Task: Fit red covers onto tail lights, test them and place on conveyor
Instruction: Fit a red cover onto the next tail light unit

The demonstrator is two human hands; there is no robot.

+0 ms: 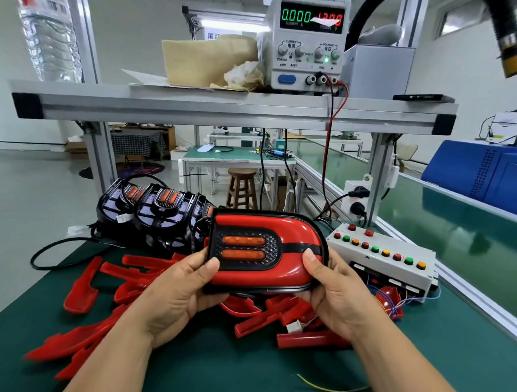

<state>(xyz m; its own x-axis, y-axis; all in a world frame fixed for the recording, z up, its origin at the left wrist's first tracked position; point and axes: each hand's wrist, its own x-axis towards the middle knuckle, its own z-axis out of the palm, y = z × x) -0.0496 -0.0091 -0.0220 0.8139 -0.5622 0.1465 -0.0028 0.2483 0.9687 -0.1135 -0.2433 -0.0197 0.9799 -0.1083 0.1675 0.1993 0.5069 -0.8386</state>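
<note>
I hold a tail light point(264, 249) with red covers on it and two orange lenses, above the green table in the middle of the view. My left hand point(185, 287) grips its left end, thumb on the red cover. My right hand point(333, 291) grips its right end, thumb on the black centre stripe. Loose red covers point(123, 279) lie scattered on the mat below and to the left. Uncovered black tail lights point(158, 212) stand in a row behind at the left. The green conveyor point(463, 234) runs along the right side.
A white test box with coloured buttons point(379, 254) sits right of my hands, with loose wires. A power supply point(308, 41) stands on the aluminium shelf point(225, 108) overhead. A black cable point(59, 252) loops at left. Blue crates point(483, 176) sit beyond the conveyor.
</note>
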